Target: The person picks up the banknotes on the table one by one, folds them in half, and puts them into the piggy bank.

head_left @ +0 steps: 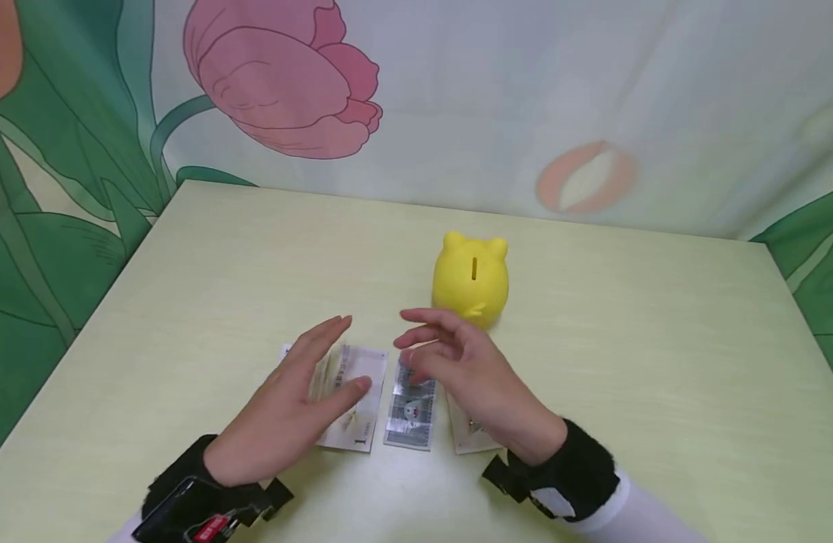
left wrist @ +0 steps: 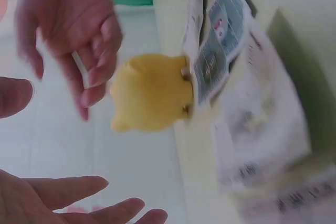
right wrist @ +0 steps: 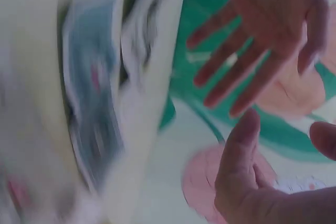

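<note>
My left hand point(head_left: 287, 415) hovers over the left pale paper note point(head_left: 363, 431), fingers extended and thumb apart, holding nothing. Opposite it, my right hand point(head_left: 484, 385) hangs in the air with loosely bent fingers and nothing in them. It partly covers a silvery-grey note with a small cartoon face point(head_left: 411, 411) and another pale note point(head_left: 465, 437). Just beyond the right hand's fingertips stands a yellow piggy bank point(head_left: 470, 279), its coin slot on top. The left wrist view shows the notes point(left wrist: 262, 124) slightly curled on the table, beside the piggy bank's feet.
The pale wooden table point(head_left: 660, 339) reaches back to a hanging cloth point(head_left: 470, 98) printed with flowers and leaves. Each wrist wears a black strap point(head_left: 579, 471) with a small camera.
</note>
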`<state>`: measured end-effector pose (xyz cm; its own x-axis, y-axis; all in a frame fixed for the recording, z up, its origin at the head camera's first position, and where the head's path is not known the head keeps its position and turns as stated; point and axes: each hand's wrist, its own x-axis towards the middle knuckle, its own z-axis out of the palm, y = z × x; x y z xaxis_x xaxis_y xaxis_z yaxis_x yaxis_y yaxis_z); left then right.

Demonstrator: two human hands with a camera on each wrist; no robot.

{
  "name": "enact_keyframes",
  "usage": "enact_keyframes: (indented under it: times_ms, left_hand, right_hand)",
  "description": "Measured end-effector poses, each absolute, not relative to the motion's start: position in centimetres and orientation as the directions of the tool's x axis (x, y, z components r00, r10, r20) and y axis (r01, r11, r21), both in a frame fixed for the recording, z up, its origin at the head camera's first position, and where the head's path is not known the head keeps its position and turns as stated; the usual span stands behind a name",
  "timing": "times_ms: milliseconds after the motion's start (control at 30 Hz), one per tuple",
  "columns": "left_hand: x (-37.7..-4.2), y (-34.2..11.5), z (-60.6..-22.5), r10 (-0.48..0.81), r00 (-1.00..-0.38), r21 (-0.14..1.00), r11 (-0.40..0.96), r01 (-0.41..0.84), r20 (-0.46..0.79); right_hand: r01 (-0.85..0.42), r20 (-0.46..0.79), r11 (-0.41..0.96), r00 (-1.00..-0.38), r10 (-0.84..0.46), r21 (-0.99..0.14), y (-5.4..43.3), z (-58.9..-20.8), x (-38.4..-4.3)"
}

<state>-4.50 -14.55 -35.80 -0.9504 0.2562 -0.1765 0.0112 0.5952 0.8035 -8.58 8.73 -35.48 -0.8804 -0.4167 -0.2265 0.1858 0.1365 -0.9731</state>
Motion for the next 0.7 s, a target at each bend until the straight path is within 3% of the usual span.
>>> enact_keyframes:
  times_ms: [267, 433, 700]
  left_hand:
    - [-3.5, -18.3, -36.3, 0.223, -0.942, 0.829, 0.552, -0.092, -0.253]
    - [-3.1, -20.1, -37.1, 0.184, -0.943, 0.828, 0.543, -0.14, -0.279]
    - [-2.6, -21.8, -38.1, 0.179, -0.934, 0.898, 0.378, -0.225, -0.309]
  right_hand:
    - [0.43, -0.346, -0.015, -0.747, -0.568, -0.903, 5.7, -37.8, -6.9]
    - [0.531, -0.368, -0.123, -0.718, -0.592, -0.838, 4.3, -38.3, -6.3]
    - [0.596, -0.393, -0.198, -0.708, -0.587, -0.778, 2.2, -38.5, -5.6]
